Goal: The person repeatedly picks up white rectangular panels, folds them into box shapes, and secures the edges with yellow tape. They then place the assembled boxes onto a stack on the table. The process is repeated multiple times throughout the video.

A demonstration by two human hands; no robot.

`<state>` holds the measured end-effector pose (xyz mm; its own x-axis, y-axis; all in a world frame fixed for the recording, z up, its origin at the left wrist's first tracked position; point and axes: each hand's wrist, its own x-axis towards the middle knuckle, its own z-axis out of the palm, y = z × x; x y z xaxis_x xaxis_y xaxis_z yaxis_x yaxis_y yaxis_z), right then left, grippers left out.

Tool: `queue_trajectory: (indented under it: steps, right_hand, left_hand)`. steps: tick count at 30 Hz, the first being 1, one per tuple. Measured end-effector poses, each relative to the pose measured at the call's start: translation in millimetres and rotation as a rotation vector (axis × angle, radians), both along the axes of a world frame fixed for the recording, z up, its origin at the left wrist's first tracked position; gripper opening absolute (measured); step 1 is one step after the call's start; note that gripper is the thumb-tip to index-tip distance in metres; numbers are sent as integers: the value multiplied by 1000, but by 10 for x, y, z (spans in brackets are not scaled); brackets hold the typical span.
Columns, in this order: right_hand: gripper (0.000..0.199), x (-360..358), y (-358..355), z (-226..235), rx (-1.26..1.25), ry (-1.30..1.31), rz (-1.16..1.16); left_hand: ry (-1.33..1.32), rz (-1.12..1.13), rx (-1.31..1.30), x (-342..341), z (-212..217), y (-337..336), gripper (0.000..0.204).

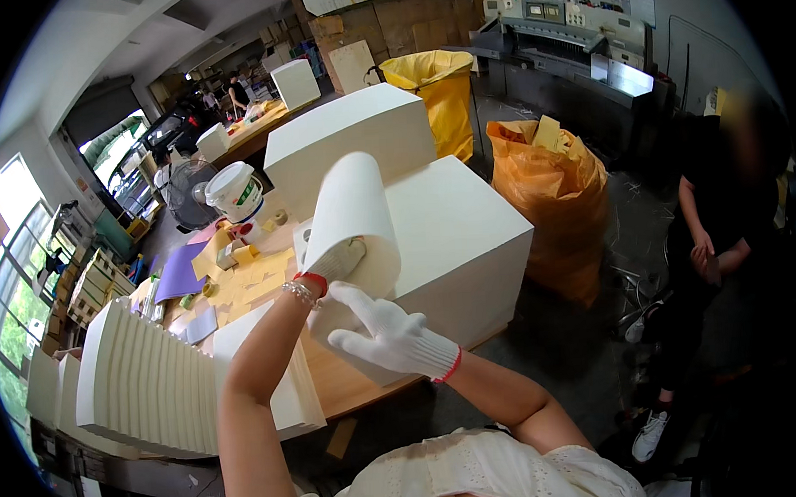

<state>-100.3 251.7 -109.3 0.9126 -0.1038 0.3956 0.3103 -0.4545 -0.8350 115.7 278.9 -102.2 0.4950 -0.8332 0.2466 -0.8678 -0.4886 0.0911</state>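
Both my hands wear white knit gloves with red cuffs. My left hand (341,258) is at the near opening of a curled white paper sheet (353,193), bent over at the left of a tall white paper stack (468,223). Its fingers look closed on the paper, though the curl partly hides them. My right hand (384,333) is just nearer to me, at the near side of the stack, with its fingers apart and nothing seen in them. Whether its fingertips touch the paper I cannot tell.
Another white stack (348,131) stands behind. Fanned white stacks (146,384) are at the left. The wooden table (341,375) bears a white bucket (234,192), tape rolls and yellow scraps. Yellow (445,104) and orange (552,206) sacks stand beyond. A seated person (717,226) is at the right.
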Motion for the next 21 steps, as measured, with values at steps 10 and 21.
queue_trajectory:
  steps: [10, 21]
  right_hand:
    - [59, -510, -693, -306, 84, -171, 192]
    - [27, -1017, -1538, -528, 262, -494, -119]
  left_hand:
    - [-83, -270, -140, -826, -67, -902, 27]
    - [-69, -396, -148, -1215, 52, -1325, 14]
